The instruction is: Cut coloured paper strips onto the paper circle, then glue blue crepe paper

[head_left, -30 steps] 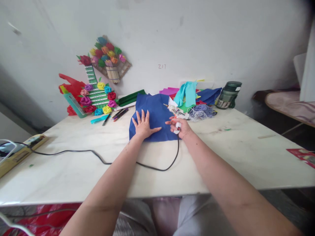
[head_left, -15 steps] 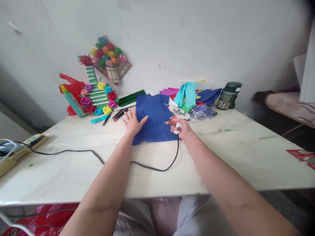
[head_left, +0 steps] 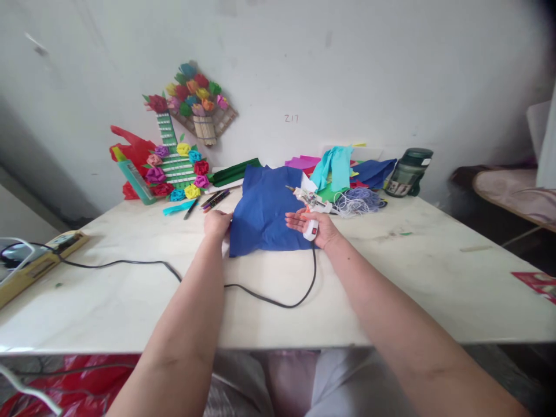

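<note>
A creased dark blue sheet (head_left: pixel 267 217), of paper or thin cloth, lies in the middle of the table. At its left edge is my left hand (head_left: pixel 217 223), closed, with the fingers and thumb pinched on the edge; the fingertips are partly hidden. My right hand (head_left: pixel 319 227) is over the sheet's right edge, palm turned up, holding a white glue gun (head_left: pixel 310 227) with an orange trigger. Its nozzle points to the upper left above the sheet. The gun's black cord (head_left: pixel 278 303) loops down over the table and runs left under my left forearm.
On the left stand a guitar-shaped flower craft (head_left: pixel 176 168), a green glue bottle (head_left: pixel 134 182) and several pens (head_left: pixel 215 200). Coloured sheets (head_left: pixel 332 168), lilac string (head_left: pixel 360 201) and a dark green bottle (head_left: pixel 408 172) are at the back right. A yellow power strip (head_left: pixel 39 266) lies far left.
My left hand has gone from lying spread on the sheet to pinching its left edge. My right hand has turned palm up, its fingers straighter, still holding the glue gun. The view has shifted slightly.
</note>
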`<state>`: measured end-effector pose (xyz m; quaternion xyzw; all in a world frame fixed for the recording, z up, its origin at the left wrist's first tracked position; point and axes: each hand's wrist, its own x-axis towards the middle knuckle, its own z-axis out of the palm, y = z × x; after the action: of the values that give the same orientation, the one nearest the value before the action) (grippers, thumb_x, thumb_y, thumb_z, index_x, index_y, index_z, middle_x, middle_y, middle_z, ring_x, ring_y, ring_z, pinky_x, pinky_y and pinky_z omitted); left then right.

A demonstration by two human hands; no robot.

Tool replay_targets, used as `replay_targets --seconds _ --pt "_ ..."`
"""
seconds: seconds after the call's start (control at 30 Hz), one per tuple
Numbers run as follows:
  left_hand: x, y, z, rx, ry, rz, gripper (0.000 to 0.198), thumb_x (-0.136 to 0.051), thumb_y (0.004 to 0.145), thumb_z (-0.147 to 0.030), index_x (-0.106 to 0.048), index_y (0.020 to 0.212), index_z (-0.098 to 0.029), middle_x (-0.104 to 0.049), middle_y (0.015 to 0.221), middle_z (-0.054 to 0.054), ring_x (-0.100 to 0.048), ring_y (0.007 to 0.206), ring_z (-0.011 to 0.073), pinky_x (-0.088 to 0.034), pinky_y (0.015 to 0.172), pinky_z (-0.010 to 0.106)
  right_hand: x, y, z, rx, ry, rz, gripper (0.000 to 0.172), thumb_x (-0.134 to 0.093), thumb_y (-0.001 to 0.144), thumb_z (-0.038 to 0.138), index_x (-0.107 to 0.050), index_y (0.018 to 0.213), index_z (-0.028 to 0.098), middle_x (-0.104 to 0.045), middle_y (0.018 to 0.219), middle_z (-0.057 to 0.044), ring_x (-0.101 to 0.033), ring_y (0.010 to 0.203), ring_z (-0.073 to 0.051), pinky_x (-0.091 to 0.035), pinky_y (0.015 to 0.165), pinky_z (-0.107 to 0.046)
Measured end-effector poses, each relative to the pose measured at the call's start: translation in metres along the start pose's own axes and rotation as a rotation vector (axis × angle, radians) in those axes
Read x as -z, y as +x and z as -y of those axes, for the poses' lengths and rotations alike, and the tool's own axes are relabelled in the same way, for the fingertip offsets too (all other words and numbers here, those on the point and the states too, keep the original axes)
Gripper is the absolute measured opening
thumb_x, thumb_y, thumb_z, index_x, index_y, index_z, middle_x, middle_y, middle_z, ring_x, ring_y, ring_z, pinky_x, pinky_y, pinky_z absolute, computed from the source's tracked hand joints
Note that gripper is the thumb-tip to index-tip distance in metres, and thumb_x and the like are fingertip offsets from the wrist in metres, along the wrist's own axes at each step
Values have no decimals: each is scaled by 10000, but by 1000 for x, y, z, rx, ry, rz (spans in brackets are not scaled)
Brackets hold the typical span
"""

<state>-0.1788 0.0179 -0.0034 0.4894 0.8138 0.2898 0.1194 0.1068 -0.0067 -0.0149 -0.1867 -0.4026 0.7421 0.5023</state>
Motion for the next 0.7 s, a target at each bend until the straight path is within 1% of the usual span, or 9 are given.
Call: replay_targets --seconds 0.03,0.1,0.2,0.3,0.4,0.57,0.7 --pt "2 0 0 -1 39 37 259 -585 654 -397 -638 614 -147 -654 642 96 -632 685 208 -466 596 250 -1 0 -1 -9 2 14 135 -537 611 108 -562 739 143 -687 868 -128 -644 844 -220 -496 815 -404" --pt "3 0 -1 12 51 111 240 -589 646 -374 -609 562 -150 -633 583 92 -625 623 200 -463 544 244 -2 0 -3 -22 7 28 128 -536 617 104 -558 736 144 -686 876 -129 -639 872 -226 -500 810 -407" --pt "0 -2 -2 37 -34 202 176 -582 640 -315 -602 570 -155 -581 483 60 -598 518 184 -445 466 238 -3 1 -5 -27 16 33 124 -547 613 105 -559 730 143 -683 892 -134 -627 915 -235 -499 820 -405" --pt "-4 -4 -4 20 -67 252 107 -578 617 -248 -605 572 -155 -520 408 31 -572 462 177 -426 432 238 -3 2 -7 -16 9 37 120 -560 613 102 -568 725 142 -675 932 -134 -612 952 -235 -489 843 -399" --pt "-8 -2 -4 3 -73 278 65 -574 588 -199 -622 605 -157 -496 384 16 -560 439 172 -417 422 234 -3 4 -10 -15 0 42 118 -556 619 92 -580 721 145 -674 948 -118 -605 962 -219 -478 864 -389" --pt "-16 4 -3 -29 -56 274 151 -562 580 -193 -658 694 -166 -543 432 23 -576 458 183 -437 446 251 -1 5 -12 -39 -15 24 106 -569 620 107 -606 717 130 -678 924 -120 -613 943 -208 -449 903 -370" --pt "-18 3 -3 -51 -73 259 204 -549 591 -200 -665 755 -172 -572 476 24 -588 486 179 -448 476 253 0 5 -12 -51 -32 19 118 -562 619 107 -621 720 118 -678 929 -133 -619 931 -212 -440 911 -370"
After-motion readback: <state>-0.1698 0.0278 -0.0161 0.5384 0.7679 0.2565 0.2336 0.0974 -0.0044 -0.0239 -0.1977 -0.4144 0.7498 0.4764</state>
